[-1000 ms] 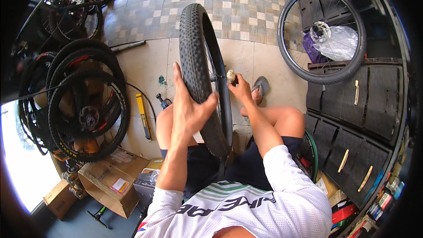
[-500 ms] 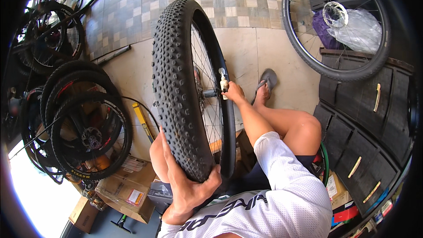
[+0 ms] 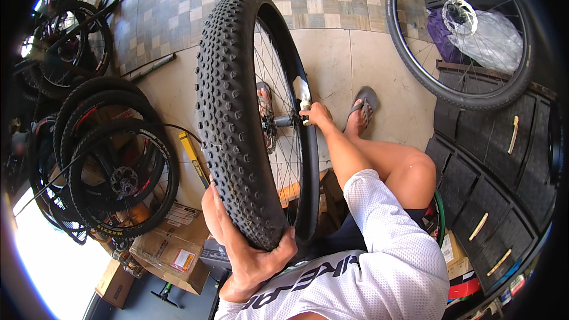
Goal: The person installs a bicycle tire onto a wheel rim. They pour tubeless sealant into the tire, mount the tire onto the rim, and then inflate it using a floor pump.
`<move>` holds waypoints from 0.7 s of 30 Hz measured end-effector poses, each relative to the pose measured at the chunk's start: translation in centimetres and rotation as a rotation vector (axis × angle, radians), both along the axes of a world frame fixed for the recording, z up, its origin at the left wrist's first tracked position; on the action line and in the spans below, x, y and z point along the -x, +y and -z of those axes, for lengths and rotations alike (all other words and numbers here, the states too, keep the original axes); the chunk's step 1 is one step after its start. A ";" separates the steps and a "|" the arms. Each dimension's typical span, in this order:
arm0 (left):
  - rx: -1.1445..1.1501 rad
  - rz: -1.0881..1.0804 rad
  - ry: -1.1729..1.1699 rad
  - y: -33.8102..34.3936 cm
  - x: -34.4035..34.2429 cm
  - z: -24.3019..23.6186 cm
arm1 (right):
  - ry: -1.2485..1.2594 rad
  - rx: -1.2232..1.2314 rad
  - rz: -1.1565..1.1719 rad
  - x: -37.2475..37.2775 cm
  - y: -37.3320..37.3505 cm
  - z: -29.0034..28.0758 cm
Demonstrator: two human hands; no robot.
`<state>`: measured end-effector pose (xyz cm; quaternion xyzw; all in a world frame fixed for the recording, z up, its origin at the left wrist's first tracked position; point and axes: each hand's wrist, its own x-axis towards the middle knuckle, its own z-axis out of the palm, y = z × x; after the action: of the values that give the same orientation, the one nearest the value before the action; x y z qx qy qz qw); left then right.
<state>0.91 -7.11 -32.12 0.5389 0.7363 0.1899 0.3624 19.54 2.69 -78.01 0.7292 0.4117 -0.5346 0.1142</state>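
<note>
A bicycle wheel with a wide, knobbly black tyre stands upright before me, its spokes and hub showing on the right side. My left hand is wrapped round the tyre's near end, thumb on the right side and fingers along the left. At the wheel's right side, beside the hub, my right hand is closed on a small cream-coloured tool that looks like a brush. Its whitish tip lies against the inner side of the rim, where a pale patch shows. My fingers partly hide the tool.
Several wheels lean at the left above a cardboard box. A yellow tool lies on the floor left of the tyre. At the right, another wheel with a disc rotor stands by black drawers. Sandalled feet rest beyond.
The wheel leans slightly more to the left and its top reaches farther away. My right hand with the brush-like tool has shifted slightly right; my left hand keeps its grip.
</note>
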 end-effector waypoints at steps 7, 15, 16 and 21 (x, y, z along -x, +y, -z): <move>-0.035 -0.017 -0.025 -0.1 -0.1 0.0 | -0.019 0.029 0.021 0.2 -0.4 -1.3; -0.044 -0.067 -0.087 0.2 -0.5 0.1 | -0.038 0.010 0.040 0.1 -1.4 -1.8; -0.045 -0.070 -0.091 0.1 -0.5 0.2 | -0.035 0.021 0.046 0.0 -1.5 -1.9; -0.073 -0.056 -0.076 0.1 -0.4 0.2 | -0.031 0.041 0.044 -0.2 -2.1 -2.3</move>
<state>1.33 -7.00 -32.37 0.5234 0.7295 0.2469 0.3646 19.70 0.63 -75.75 0.7437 0.3829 -0.5338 0.1236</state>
